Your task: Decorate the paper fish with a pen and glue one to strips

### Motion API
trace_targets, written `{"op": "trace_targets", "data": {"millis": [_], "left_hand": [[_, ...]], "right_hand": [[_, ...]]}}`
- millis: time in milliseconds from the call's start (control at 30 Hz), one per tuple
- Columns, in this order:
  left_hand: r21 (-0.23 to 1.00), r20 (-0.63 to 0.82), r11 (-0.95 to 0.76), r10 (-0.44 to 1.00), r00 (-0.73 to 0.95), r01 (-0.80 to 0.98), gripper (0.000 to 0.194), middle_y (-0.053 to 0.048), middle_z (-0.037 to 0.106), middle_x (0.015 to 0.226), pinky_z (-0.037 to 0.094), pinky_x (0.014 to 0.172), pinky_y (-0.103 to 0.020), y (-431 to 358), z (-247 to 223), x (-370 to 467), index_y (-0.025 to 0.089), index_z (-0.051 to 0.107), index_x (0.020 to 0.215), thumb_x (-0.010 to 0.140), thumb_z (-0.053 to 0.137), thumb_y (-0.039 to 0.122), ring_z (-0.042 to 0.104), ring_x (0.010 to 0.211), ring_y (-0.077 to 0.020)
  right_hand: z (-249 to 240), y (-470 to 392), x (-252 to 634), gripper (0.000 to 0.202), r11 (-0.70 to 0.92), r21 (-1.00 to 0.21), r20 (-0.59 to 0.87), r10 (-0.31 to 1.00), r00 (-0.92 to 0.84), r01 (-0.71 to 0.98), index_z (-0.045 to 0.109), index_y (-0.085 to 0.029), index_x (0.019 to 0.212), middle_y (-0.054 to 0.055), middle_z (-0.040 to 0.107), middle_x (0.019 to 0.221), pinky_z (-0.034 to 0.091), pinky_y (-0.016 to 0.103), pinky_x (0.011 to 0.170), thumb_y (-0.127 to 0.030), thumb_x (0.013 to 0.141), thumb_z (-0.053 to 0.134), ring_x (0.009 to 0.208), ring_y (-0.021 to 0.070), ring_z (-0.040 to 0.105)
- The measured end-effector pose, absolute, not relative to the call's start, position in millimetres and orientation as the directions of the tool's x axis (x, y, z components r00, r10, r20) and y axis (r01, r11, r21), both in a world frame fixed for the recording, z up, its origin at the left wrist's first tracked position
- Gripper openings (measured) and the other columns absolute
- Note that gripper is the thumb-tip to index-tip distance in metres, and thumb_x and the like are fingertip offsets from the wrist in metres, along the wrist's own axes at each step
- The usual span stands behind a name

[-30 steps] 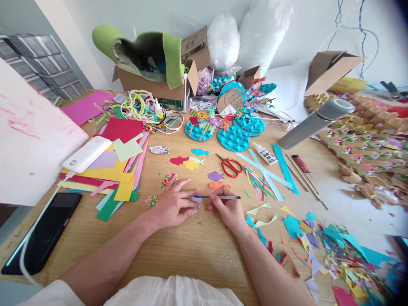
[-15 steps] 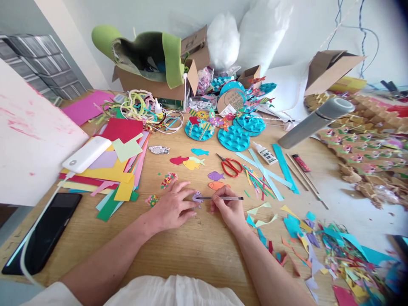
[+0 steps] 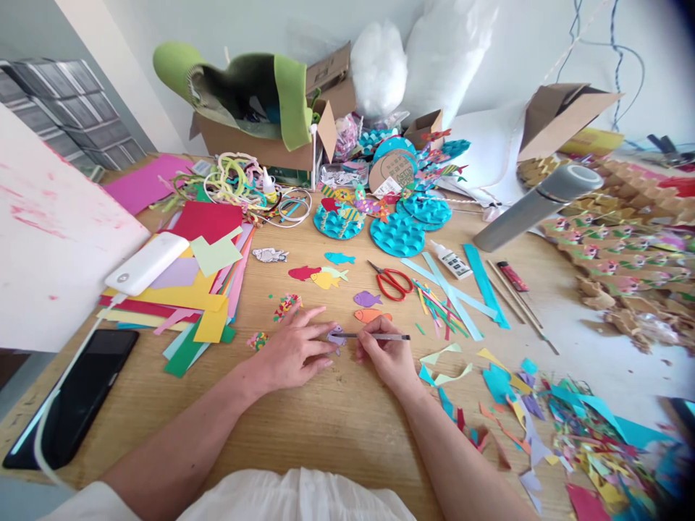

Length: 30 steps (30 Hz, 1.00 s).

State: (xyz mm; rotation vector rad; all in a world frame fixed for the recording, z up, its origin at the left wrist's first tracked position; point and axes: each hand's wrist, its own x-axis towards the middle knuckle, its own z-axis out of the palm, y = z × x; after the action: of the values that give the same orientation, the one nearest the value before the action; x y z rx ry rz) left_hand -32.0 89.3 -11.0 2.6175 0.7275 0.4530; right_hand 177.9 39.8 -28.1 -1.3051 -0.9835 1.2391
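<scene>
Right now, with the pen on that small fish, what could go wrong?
The left hand has its fingers at the edge of the light purple fish; if they ease off, it may shift under the pen. The right hand works just below the orange fish and could nudge it.

From the right hand [image 3: 386, 354], bare tabletop [image 3: 347, 427] lay open at seven o'clock; red-handled scissors [image 3: 391, 284] stood in the way at twelve, a flask [image 3: 535, 211] (tall, grey) past one, paper scraps [image 3: 498, 385] at four.
</scene>
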Motion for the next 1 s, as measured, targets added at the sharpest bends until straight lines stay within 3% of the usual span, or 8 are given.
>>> {"op": "trace_targets", "data": {"millis": [1000], "left_hand": [[0.469,0.191,-0.779,0.55,0.813,0.417,0.023,0.0,0.061,0.132,0.025,0.111,-0.056,92.1,-14.3,-33.0,0.031,0.071,0.108,0.087,0.061,0.027,0.031,0.139,-0.0312]], "right_hand": [[-22.6,42.3,177.8,0.039,-0.162,-0.984,-0.17,0.978,0.118,-0.078,0.051,-0.023,0.071,-0.003,0.059,0.051,0.051,0.027,0.044,-0.056,0.073,0.071,0.042,0.0142,0.057]]}}
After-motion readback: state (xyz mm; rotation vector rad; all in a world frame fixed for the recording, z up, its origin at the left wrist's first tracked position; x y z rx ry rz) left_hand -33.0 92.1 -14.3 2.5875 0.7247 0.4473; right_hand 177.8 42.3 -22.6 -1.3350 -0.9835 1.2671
